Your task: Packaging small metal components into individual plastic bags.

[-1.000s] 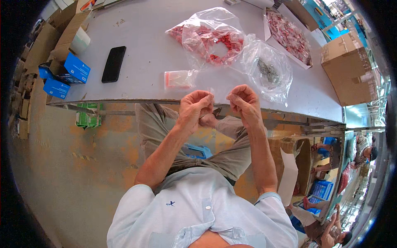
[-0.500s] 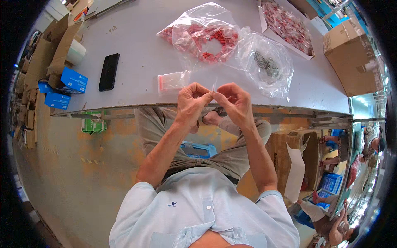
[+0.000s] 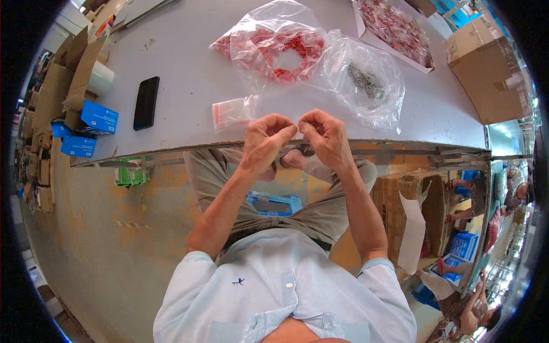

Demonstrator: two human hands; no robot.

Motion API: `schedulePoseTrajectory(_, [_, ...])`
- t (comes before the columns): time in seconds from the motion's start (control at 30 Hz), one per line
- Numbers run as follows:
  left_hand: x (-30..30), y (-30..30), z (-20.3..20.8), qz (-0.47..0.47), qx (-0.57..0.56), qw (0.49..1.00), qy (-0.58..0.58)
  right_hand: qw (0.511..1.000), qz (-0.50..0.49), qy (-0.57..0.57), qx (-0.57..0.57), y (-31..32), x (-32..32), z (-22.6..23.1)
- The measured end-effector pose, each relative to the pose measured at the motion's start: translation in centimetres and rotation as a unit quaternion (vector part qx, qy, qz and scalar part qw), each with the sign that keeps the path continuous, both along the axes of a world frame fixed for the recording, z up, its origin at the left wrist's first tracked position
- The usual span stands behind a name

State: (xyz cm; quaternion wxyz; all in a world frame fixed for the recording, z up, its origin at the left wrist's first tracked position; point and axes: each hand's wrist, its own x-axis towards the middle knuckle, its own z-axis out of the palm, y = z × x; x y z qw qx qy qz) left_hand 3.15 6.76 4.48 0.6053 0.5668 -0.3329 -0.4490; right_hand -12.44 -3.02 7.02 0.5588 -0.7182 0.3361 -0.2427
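On the grey table (image 3: 186,103), clear bags (image 3: 233,112) lie lengthwise left to right, red strip (image 3: 217,116) leftward, just left of the left hand (image 3: 266,143); it and the right hand (image 3: 327,139) are pinched closed, whether on anything I cannot tell.

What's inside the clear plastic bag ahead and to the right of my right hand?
Through the clear plastic bag, a tangled heap of small grey pieces shows. I can't make out what they are, and whatever lies beneath the top layer is covered.
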Motion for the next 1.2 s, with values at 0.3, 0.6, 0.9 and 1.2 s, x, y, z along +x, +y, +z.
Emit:
schedulePoseTrajectory(0.3, [-2.5,-0.6,0.5,0.112,-0.078,0.963,-0.233,0.999,-0.045,-0.023,-0.015,0.5,0.0,0.1])
schedulePoseTrajectory(0.6, [-2.6,-0.5,0.7,0.068,-0.054,0.979,-0.187,0.987,-0.020,-0.071,0.142,-0.1,-0.6,0.3])
schedulePoseTrajectory(0.9, [-2.5,-0.8,0.0,0.069,-0.101,0.920,-0.373,0.991,-0.050,0.044,-0.116,0.1,-0.6,-0.2])
schedulePoseTrajectory(1.2, [-2.7,-0.9,0.5,0.075,-0.091,0.922,-0.370,0.992,-0.017,0.030,-0.119,-0.1,-1.4,-1.5])
